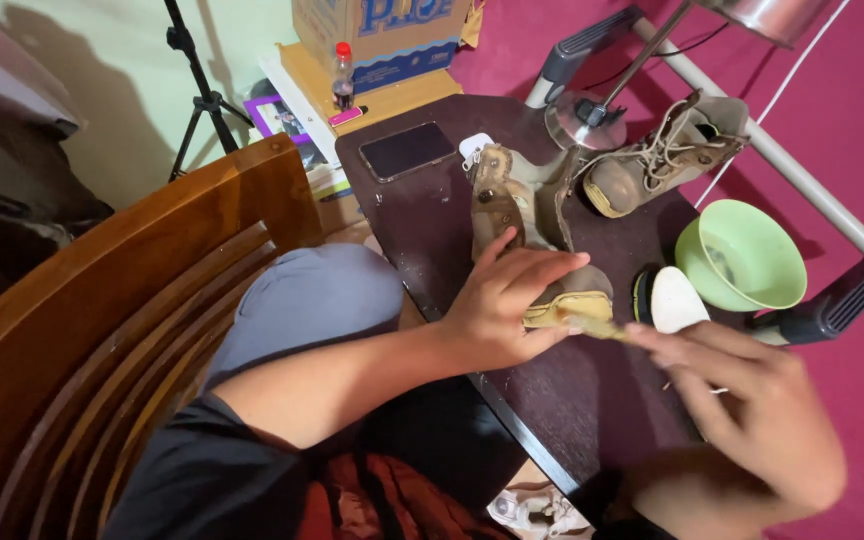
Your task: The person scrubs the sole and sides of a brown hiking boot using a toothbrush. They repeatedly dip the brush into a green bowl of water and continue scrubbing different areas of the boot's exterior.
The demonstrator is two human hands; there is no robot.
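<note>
Two tan boots sat on the dark table (432, 230); the nearer boot (512, 215) lay on its side, its long axis running away from the person, toe toward them. The left hand (502, 300) clasped that toe from above. The right hand (752, 410), blurred, pinched a slim brush (597, 325) whose tip touched the toe. The second boot (652, 160) stood farther off, beside a green bowl (752, 255).

A dark brown surface (422, 215) stands on a magenta floor (852, 130). A wooden chair (102, 320) sits left, before a pale green wall (102, 60), beside a black tripod (197, 90) and a cardboard box (387, 35).
</note>
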